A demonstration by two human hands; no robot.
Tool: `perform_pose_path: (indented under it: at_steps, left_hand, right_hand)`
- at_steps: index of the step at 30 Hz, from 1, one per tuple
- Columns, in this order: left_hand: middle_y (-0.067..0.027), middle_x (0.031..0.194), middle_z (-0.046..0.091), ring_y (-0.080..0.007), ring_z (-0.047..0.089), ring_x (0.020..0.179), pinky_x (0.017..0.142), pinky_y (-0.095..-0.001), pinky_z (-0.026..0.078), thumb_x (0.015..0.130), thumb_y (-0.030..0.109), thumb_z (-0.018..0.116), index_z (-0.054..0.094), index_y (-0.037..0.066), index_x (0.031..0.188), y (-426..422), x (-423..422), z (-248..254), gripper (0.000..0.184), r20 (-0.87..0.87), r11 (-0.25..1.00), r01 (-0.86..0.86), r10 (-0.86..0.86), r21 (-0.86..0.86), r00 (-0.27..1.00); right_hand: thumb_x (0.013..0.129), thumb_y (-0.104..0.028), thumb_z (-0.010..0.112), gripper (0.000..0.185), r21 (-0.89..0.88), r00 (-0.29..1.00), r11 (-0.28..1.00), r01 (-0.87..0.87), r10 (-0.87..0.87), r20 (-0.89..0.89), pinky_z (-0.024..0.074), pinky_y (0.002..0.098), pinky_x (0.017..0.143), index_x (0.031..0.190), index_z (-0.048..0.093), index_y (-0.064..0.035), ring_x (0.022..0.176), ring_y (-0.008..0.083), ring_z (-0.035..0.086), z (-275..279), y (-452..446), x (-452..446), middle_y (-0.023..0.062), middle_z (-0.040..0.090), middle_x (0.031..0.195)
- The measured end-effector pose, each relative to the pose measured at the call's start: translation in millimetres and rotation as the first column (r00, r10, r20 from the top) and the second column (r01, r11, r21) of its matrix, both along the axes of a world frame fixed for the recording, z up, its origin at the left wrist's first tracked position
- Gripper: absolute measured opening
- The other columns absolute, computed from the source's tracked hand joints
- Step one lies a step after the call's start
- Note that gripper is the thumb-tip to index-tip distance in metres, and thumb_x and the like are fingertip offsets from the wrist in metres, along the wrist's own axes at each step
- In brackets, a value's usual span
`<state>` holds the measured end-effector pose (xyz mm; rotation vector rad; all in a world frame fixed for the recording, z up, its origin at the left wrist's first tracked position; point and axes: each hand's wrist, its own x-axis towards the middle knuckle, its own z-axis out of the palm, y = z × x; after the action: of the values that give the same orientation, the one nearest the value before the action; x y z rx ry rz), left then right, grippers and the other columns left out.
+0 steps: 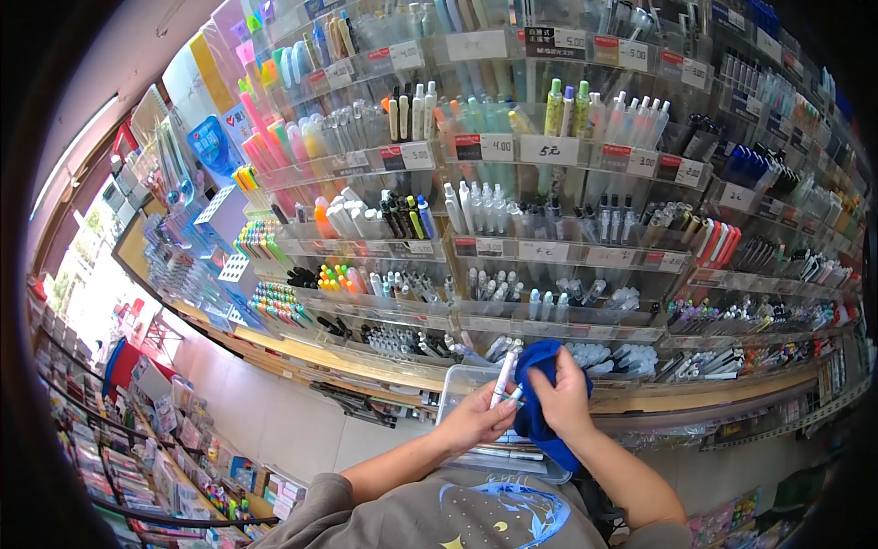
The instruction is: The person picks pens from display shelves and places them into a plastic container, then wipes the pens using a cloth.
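Clearly, the left hand (478, 417) pinches a jutting white pen (503, 379) beside blue cloth (543, 430) the right hand (564, 400) clutches.

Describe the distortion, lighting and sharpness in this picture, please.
Head view: strong fisheye distortion, with the wooden ledge bowed and the corners black; same head view: the bright opening at left is largely washed out; head view, low centre: the hands, white pen and blue cloth are clearly lit, without obvious motion blur.
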<state>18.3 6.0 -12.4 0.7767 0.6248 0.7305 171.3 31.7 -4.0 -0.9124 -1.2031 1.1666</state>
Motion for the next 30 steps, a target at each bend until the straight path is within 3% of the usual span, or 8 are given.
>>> perform_pose_path:
  at_steps: [1, 3, 6, 9, 13, 18, 24, 30]
  left_hand:
    - [0.0033, 0.057, 0.033, -0.0033, 0.024, 0.042, 0.036, -0.0179, 0.017, 0.092, 0.02, 0.044, 0.039, 0.011, 0.104, 0.4, 0.9, -0.8, 0.016, 0.006, 0.999, -0.036, 0.036, 0.009, 0.999]
    - [0.003, 0.058, 0.034, -0.0033, 0.024, 0.042, 0.036, -0.0178, 0.017, 0.092, 0.019, 0.044, 0.038, 0.011, 0.104, 0.3, -0.1, 2.5, 0.016, -0.004, 1.0, -0.01, 0.01, 0.004, 1.0]
    - [0.0029, 0.058, 0.034, -0.0033, 0.025, 0.042, 0.036, -0.0177, 0.017, 0.092, 0.019, 0.045, 0.039, 0.011, 0.103, -0.6, -0.1, 1.9, 0.015, -0.012, 1.0, 0.016, -0.016, 0.004, 1.0]
    - [0.0027, 0.058, 0.034, -0.0034, 0.025, 0.042, 0.036, -0.0176, 0.017, 0.092, 0.018, 0.044, 0.04, 0.009, 0.103, -0.5, 0.7, 5.3, 0.015, 0.004, 0.999, 0.053, -0.053, -0.001, 0.999]
    - [0.0022, 0.059, 0.035, -0.0041, 0.025, 0.043, 0.036, -0.0173, 0.018, 0.093, 0.023, 0.039, 0.042, 0.007, 0.109, 1.3, -0.6, 6.4, 0.023, -0.003, 0.996, 0.083, -0.083, 0.03, 0.997]
    - [0.0007, 0.069, 0.04, -0.0064, 0.034, 0.049, 0.037, -0.0173, 0.024, 0.094, 0.038, 0.028, 0.035, 0.007, 0.127, 3.9, -3.2, 6.8, 0.046, 0.112, 0.995, 0.024, -0.014, -0.094, 0.994]
    - [-0.0004, 0.075, 0.042, -0.0081, 0.036, 0.051, 0.038, -0.0185, 0.026, 0.093, 0.032, 0.038, 0.035, 0.005, 0.126, 0.2, 2.5, 8.6, 0.043, -0.045, 0.993, -0.115, 0.115, -0.008, 0.992]
    - [0.0036, 0.072, 0.041, -0.0038, 0.033, 0.049, 0.039, -0.0164, 0.024, 0.091, 0.019, 0.046, 0.04, 0.013, 0.123, 3.3, -0.7, -5.0, 0.033, -0.062, 0.993, -0.112, 0.115, 0.043, 0.991]
  right_hand:
    - [0.078, 0.001, 0.057, 0.022, 0.045, 0.999, 0.999, -0.027, 0.025, 0.046, 0.0408, 0.0213, 0.071, 0.099, 0.047, 0.0003, 0.077, 0.0066, 0.049, -1.2, 0.9, 0.8, 0.0037, 0.055, 0.087]
    - [0.081, -0.002, 0.055, 0.013, 0.082, 0.995, 0.996, 0.024, -0.032, 0.093, 0.0412, 0.0212, 0.067, 0.093, 0.05, 0.0005, 0.073, 0.0065, 0.049, 1.6, 1.0, -1.5, 0.003, 0.055, 0.08]
    - [0.087, -0.003, 0.048, 0.006, -0.059, 0.998, 0.998, 0.036, -0.032, 0.063, 0.0416, 0.02, 0.066, 0.089, 0.053, -0.0006, 0.073, 0.0055, 0.05, -3.7, 2.1, 5.7, 0.0007, 0.055, 0.078]
    - [0.089, -0.012, 0.047, 0.017, -0.066, 0.982, 0.984, 0.163, -0.155, 0.112, 0.0379, 0.0223, 0.054, 0.078, 0.052, -0.0009, 0.06, 0.0054, 0.045, -6.9, 1.4, 9.7, 0.0006, 0.052, 0.065]
    - [0.093, -0.017, 0.041, 0.024, -0.251, 0.926, 0.953, 0.171, -0.243, -0.289, 0.0374, 0.0212, 0.053, 0.077, 0.052, -0.0034, 0.058, 0.0035, 0.043, -13.5, 5.1, 6.8, -0.0014, 0.054, 0.068]
    - [0.093, -0.019, 0.041, 0.024, -0.252, 0.914, 0.95, 0.185, -0.26, -0.311, 0.0372, 0.0186, 0.054, 0.082, 0.055, -0.0037, 0.061, 0.0023, 0.044, -4.5, 3.3, 3.6, -0.0027, 0.054, 0.07]
    - [0.092, -0.016, 0.045, 0.02, -0.233, 0.946, 0.964, 0.131, -0.192, -0.263, 0.0351, 0.0179, 0.053, 0.081, 0.055, -0.0035, 0.06, 0.0019, 0.042, -12.0, 4.5, 6.5, -0.0036, 0.052, 0.069]
    - [0.089, -0.011, 0.049, 0.012, -0.19, 0.967, 0.978, 0.091, -0.132, -0.218, 0.0353, 0.0179, 0.054, 0.082, 0.056, -0.0036, 0.062, 0.002, 0.042, -8.0, 3.0, 6.5, -0.0037, 0.053, 0.071]
